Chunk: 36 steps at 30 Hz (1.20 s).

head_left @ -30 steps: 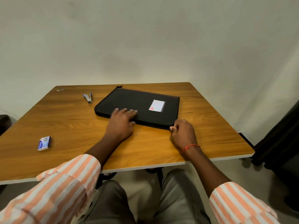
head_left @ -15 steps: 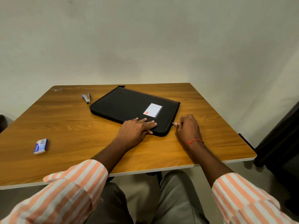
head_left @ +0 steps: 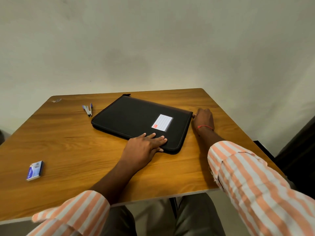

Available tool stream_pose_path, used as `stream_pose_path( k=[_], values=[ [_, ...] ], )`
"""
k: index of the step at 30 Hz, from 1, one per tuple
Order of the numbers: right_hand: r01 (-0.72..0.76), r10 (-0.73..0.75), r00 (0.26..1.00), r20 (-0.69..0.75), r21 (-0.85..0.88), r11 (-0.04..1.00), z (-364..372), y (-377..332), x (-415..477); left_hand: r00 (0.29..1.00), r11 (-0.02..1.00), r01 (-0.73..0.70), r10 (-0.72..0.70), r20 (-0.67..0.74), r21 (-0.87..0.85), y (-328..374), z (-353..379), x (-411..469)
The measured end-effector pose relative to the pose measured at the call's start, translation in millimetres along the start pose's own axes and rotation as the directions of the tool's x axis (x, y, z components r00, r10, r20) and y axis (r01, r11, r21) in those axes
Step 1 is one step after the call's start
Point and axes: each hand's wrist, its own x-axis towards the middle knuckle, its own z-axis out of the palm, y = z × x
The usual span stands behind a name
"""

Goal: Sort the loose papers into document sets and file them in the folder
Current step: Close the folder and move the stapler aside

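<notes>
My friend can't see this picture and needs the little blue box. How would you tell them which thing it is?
Start at the wooden table with the black folder on it. Go left from the folder, towards the near left edge, where the little blue box lies alone. Unlike the blue and silver stapler by the folder, it is a flat rectangle.

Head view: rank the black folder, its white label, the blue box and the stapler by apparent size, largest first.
1. Black folder.
2. White label and blue box: alike, and the box sits nearer the camera, so I leave them unranked.
3. Stapler, smallest.
</notes>
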Motion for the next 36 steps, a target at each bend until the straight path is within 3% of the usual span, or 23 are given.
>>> stream_pose_path(
  k=[6, 10, 12, 14, 16, 18, 20, 23, 27, 30, 32, 36],
  values=[
    [-0.006, 0.007, 1.0, -0.016, 0.037, 0.999, 6, -2, 9, 1.0, 1.0, 0.019, -0.019, -0.002, -0.016, 3, -6, 3],
    [-0.055, 0.068, 0.997, -0.032, 0.314, 0.948, 0, 3, -1, 0.994, 0.973, 0.099, -0.105, -0.017, -0.207, -8, -16, -5],
    [-0.04, 0.05, 0.999, -0.013, 0.419, 0.907, -6, 4, -12, 0.982, 0.968, 0.165, -0.18, -0.063, -0.19, -28, -22, -6],
    [-0.015, 0.004, 1.0, 0.025, 0.469, 0.883, -8, -6, -28, 0.936, 0.943, 0.326, -0.332, -0.114, -0.066, -63, -27, -7],
    [-0.015, -0.04, 0.993, 0.112, 0.455, 0.891, -9, -22, -45, 0.836, 0.838, 0.543, -0.537, -0.112, 0.041, -99, -31, -9],
    [0.004, -0.083, 0.972, 0.218, 0.341, 0.94, -6, -38, -57, 0.72, 0.721, 0.693, -0.693, -0.043, -0.001, -120, -31, -13],
    [0.007, -0.092, 0.953, 0.288, 0.285, 0.959, -4, -46, -58, 0.687, 0.686, 0.726, -0.727, -0.006, -0.053, -121, -28, -15],
    [-0.045, -0.06, 0.931, 0.359, 0.278, 0.959, -9, -44, -42, 0.707, 0.707, 0.707, -0.706, -0.03, 0.024, -109, -29, -14],
    [-0.062, 0.069, 0.954, 0.292, -0.033, 0.998, -26, -47, -24, 0.814, 0.792, 0.575, -0.58, -0.042, 0.206, -77, -45, -36],
    [-0.046, 0.089, 0.964, 0.25, -0.173, 0.984, -23, -65, -33, 0.886, 0.871, 0.449, -0.463, 0.031, 0.2, -34, -56, -64],
    [0.051, -0.011, 0.95, 0.311, -0.122, 0.991, -9, -83, -47, 0.912, 0.908, 0.398, -0.407, 0.05, 0.134, -11, -65, -83],
    [0.421, -0.395, 0.87, 0.293, -0.025, 0.907, 15, -120, -84, 0.943, 0.938, 0.325, -0.313, 0.11, -0.123, -5, -85, -94]
  ],
)
